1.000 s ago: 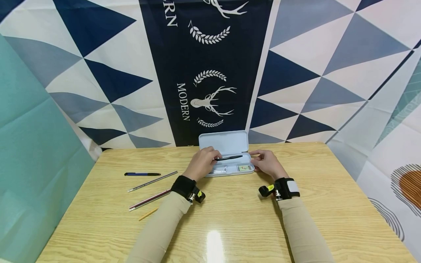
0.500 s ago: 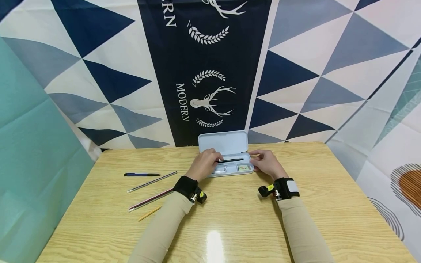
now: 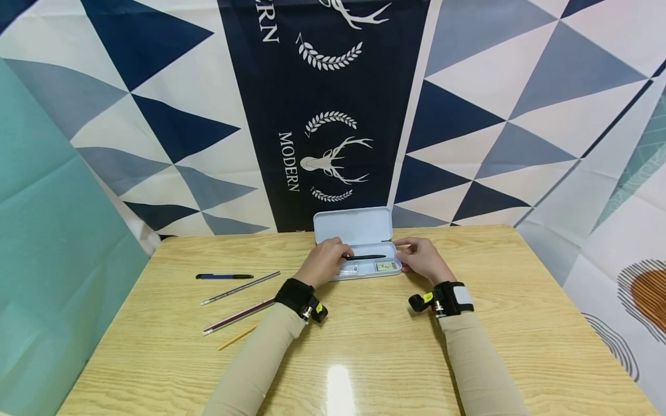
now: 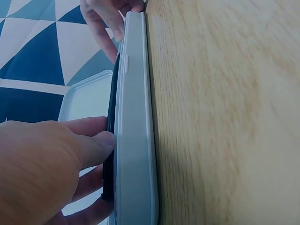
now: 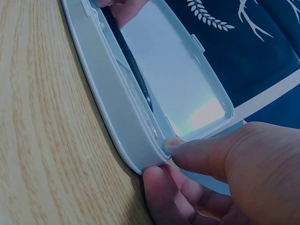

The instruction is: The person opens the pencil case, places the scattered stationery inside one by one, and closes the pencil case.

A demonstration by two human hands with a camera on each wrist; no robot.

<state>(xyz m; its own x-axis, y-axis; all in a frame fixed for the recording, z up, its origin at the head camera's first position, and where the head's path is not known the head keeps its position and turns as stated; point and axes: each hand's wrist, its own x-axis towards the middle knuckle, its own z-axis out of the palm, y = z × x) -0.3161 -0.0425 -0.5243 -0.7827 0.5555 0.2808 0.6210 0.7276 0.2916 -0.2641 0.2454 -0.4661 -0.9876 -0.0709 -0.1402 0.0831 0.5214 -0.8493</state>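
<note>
A pale blue pencil case (image 3: 354, 225) stands with its lid up at the back of the table. My left hand (image 3: 321, 260) pinches a black pen (image 3: 370, 256) between thumb and fingers, over the case's rear compartment. In the left wrist view the pen (image 4: 112, 96) lies along the case's long rim. My right hand (image 3: 422, 259) grips the right end of the case, thumb on the rim and fingers against the outer wall, as the right wrist view shows. Inside the front part are a small patterned block (image 3: 386, 266) and a clear object (image 3: 350, 268) partly covered by the left hand.
Left of the arms lie a blue-and-black pen (image 3: 225, 277), a dark striped pencil (image 3: 241, 288), a maroon striped pencil (image 3: 239, 316) and a yellow stick (image 3: 237, 337), the last two partly hidden by the left arm. A patterned cloth (image 3: 333, 115) hangs behind the table.
My left hand has shifted slightly to the right and lowered the black pen further into the case. My right hand has stayed at the case's right end.
</note>
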